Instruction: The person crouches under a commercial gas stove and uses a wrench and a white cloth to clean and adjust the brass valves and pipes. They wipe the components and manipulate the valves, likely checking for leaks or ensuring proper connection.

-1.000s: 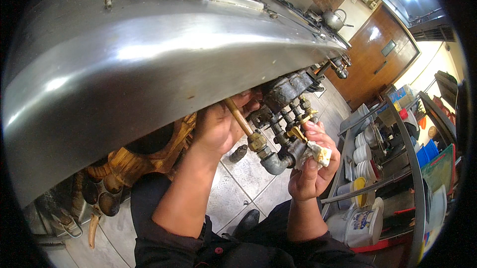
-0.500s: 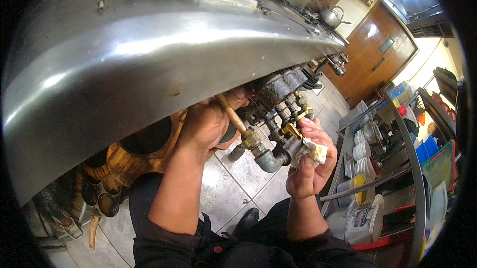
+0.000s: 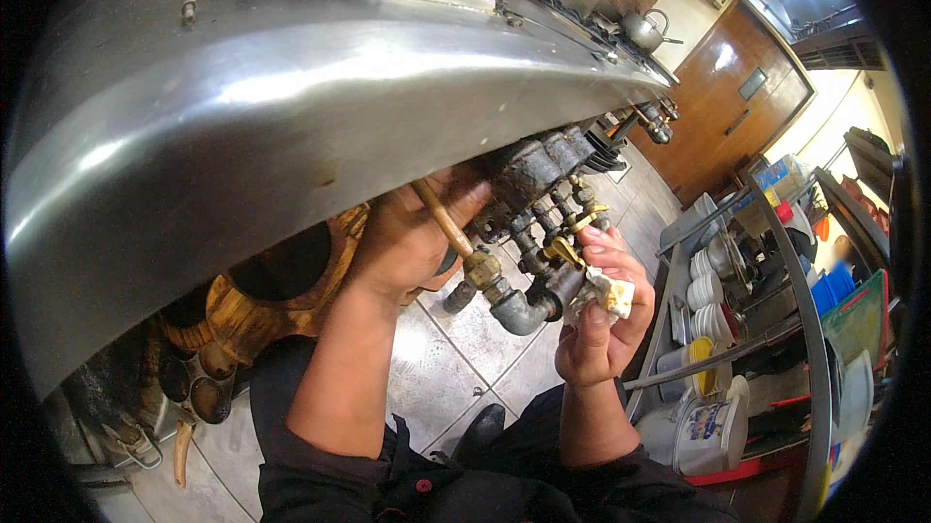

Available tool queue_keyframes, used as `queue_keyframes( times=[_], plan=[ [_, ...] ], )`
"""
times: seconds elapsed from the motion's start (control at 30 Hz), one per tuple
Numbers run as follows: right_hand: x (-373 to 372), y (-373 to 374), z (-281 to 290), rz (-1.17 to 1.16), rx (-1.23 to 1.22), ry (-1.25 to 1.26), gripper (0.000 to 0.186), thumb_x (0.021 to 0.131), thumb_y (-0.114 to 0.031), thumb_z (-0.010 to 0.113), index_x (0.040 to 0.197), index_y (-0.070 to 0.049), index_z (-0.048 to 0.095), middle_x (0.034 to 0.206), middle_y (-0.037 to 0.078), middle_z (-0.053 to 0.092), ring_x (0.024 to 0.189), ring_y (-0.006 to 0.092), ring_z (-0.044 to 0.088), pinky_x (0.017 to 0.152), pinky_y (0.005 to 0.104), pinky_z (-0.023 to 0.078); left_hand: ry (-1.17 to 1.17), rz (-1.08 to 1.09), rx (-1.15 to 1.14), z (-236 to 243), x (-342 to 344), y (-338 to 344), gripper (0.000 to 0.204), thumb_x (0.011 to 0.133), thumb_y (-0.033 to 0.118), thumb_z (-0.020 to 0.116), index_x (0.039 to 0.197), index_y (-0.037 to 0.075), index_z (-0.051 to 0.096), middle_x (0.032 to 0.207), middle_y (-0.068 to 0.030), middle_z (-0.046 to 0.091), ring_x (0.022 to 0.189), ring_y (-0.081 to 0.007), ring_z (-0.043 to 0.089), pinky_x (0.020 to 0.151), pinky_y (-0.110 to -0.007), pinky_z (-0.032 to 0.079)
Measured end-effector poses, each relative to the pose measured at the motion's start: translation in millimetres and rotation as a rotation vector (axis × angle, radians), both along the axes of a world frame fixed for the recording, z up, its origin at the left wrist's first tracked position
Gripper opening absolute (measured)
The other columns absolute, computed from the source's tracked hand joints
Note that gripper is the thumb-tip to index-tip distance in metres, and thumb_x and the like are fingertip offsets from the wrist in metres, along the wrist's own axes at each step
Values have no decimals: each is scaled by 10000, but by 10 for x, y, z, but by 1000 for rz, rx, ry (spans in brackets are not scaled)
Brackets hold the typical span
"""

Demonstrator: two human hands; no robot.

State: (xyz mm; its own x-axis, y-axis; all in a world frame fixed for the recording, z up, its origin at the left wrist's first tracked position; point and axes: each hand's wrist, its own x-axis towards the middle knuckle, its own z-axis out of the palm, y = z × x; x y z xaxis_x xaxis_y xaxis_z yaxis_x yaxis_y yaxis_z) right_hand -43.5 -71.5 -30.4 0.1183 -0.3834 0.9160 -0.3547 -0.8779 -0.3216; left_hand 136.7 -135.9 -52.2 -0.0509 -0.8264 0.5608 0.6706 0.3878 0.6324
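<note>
While the R hand [image 3: 626, 324] pinches a crumpled white wad of cloth or paper w/ yellow-brown stains [image 3: 613, 294] btwn thumb & curled fingers, the L hand [image 3: 398, 250] reaches up behind a straight copper-coloured pipe [image 3: 444, 221]; its fingertips are hidden, so can't tell if they grip or rest loose. The wad's at the R end of a dark, thick metal pipe [image 3: 564, 287], touching or just beside it, can't tell which. It's prob. v. light & soft, might tear if paper; best held by its bunched middle. The pipework looks stiff & prob. heavy, poss. greasy; a small flat brass lever [image 3: 564, 251] gives the neatest finger hold, at its tab.

Edges: the curved grey elbow fitting [image 3: 519, 313] juts out btwn the forearms. The lower edge of the broad, shiny stainless-steel counter front [image 3: 242, 174] runs close over the L wrist, so headroom's tight. More room below, above the pale floor tiles [image 3: 427, 368]. Further R, a grey metal-framed rack [image 3: 818, 368] w/ stacked white bowls [image 3: 706, 290] limits elbow swing. Far back: brown wooden door [image 3: 713, 101], well apart.
</note>
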Motion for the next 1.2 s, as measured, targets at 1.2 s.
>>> queue_keyframes(
  times=[1.2],
  plan=[
    [30, -37, -39, 18, -41, 11, 282, 869, -212, 507, 1063, -8, 493, 1090, 201, 559, 1104, 332, 536, 1084, 529, 214, -95, -23, 24, 45, 32, 60, 363, 893, 72, 577, 1245, 6, 518, 1206, -99, 581, 1094, -195, 544, 948, -332, 435]
  ],
)
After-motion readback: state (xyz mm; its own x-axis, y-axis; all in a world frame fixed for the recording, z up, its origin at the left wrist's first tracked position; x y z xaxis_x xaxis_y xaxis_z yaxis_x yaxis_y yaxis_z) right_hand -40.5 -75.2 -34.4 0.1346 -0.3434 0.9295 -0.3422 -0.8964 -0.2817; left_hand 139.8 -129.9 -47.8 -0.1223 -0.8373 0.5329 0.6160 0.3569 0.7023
